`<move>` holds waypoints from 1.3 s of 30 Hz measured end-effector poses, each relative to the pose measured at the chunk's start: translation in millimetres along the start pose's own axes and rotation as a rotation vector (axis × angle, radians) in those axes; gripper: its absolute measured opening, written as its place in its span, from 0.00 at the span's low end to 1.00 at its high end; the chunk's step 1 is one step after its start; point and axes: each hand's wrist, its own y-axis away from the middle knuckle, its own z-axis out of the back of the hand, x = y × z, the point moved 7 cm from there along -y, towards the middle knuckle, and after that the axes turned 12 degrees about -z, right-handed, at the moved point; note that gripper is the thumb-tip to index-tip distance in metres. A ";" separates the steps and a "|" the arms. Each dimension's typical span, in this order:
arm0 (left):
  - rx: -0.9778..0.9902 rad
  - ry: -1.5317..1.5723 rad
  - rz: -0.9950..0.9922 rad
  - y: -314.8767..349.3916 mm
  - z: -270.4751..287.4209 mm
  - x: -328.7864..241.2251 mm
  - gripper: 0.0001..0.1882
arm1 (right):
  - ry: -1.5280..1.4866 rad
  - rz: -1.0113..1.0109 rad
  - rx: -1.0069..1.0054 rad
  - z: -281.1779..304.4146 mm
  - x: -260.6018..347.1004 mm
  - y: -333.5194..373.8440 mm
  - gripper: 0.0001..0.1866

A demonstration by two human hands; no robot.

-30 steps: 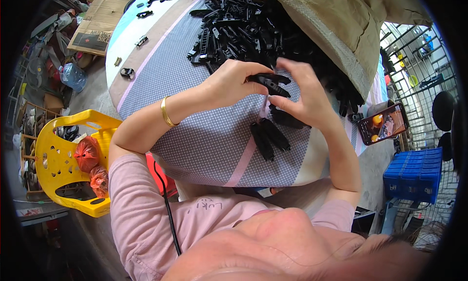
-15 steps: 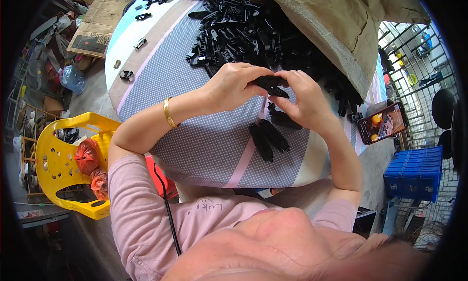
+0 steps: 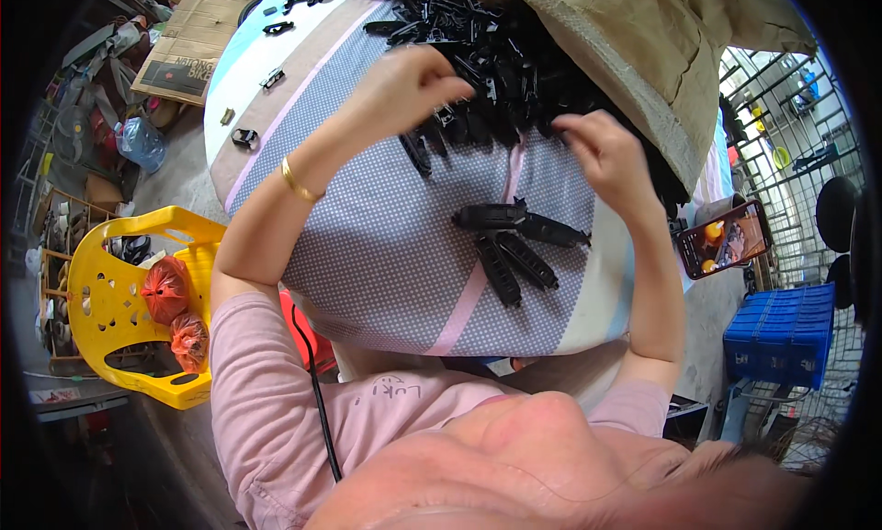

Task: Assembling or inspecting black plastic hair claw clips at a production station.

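Several elongated black plastic casings with slotted sides [image 3: 497, 270] lie fanned out on the patterned tablecloth [image 3: 386, 245] in front of me; their exact kind is unclear. Beyond them spreads a heap of loose black plastic parts [image 3: 505, 62]. Over the heap's near left side is my left hand [image 3: 413, 89], a gold bangle on its wrist, thumb and fingers apart with nothing visible between them. My right hand [image 3: 608, 153] hovers by the heap's right part, fingers bent and slightly blurred. Against the dark parts I cannot make out whether its fingertips hold anything.
A brown paper-like sack [image 3: 643, 62] borders the heap at the right. A phone [image 3: 724, 239] stands at the table's right edge. Small parts [image 3: 244, 139] lie at the table's left. A yellow chair [image 3: 92, 291] with red bags stands left, a blue crate [image 3: 779, 332] right.
My hands were together over a black casing and have parted, moving left and right toward the heap. A casing now lies on the cloth above the others.
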 end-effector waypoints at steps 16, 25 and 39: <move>-0.040 0.320 0.133 -9.1 -0.1 56.3 0.21 | 0.095 0.128 -0.315 10.9 -4.2 -4.7 0.19; 0.112 1.347 0.242 10.0 -53.2 -14.5 0.19 | -0.262 0.287 -0.187 -2.4 59.6 18.7 0.30; 0.250 0.975 0.211 29.9 -61.0 -44.6 0.18 | 0.047 0.428 -0.283 -9.0 72.9 29.1 0.20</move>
